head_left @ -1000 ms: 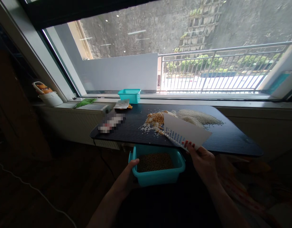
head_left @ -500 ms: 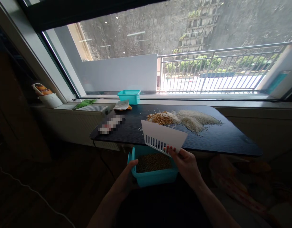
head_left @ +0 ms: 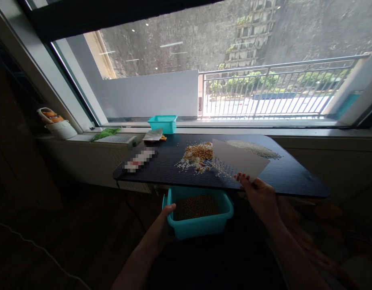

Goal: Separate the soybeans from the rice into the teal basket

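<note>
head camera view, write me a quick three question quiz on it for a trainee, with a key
1. Which hand grips the near teal tub: a) the left, b) the right, c) both?
2. True or false: the right hand holds the white slotted sheet.
3. Fill the gap: in the picture, the far teal tub stands to the ____ of the yellow kernels.

Key: 1: a, the left hand. 2: true. 3: left.

Two hands [head_left: 160, 225] [head_left: 261, 197]; two turquoise tubs [head_left: 200, 228] [head_left: 166, 129]; one slotted sheet [head_left: 237, 159]; two loose heaps [head_left: 199, 152] [head_left: 260, 149]; one table [head_left: 164, 169].
</note>
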{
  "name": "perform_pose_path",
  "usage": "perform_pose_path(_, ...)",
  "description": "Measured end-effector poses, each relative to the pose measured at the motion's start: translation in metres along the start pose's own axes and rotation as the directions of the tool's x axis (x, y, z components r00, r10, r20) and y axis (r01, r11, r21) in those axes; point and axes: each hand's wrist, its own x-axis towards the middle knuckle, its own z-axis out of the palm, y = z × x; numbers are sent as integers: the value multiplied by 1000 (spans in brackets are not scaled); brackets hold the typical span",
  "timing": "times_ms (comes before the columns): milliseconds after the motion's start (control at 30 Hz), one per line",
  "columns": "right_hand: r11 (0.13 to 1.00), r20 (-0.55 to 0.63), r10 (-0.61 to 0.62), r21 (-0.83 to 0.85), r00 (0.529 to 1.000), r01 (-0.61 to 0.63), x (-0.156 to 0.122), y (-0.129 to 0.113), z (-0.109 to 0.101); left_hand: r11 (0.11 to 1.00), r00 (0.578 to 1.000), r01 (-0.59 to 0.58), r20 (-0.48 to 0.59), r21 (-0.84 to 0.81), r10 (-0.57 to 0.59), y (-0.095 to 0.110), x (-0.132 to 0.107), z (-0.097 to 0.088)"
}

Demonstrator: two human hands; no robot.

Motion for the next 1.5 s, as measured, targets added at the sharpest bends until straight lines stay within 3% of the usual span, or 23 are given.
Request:
perform_pose_path(167,986,42,68,151,997,-74,8,-10,9,1000,1000,2,27,-13,-2,0,0,-1)
perform_pose_path(767,979,156,110,152,982,-134,4,-13,1,1000,1000,4,-2,-13,-4,-3,0,1)
perform_pose_path(933,980,95,102,164,990,-117,5,-11,-7,1000,1000,-7,21,-10,7,-3,0,3)
perform_pose_path(1067,978,80,104,173,991,-117,14,-9,0,1000,1000,12,29,-9,-12,-4,1,5)
perform_pose_path(1233,974,157,102,187,982,-130,16,-13,3,1000,1000,11,29,-9,-11,-4,0,9)
perform_pose_path(1300,974,131,96,190,987,-120,14,-17,-3,1000,999,12,34,-5,-12,-3,0,12)
perform_pose_path(1500,980,-88,91,187,992,-73,14,-18,-35,1000,998,28,57,6,-28,-3,4,22)
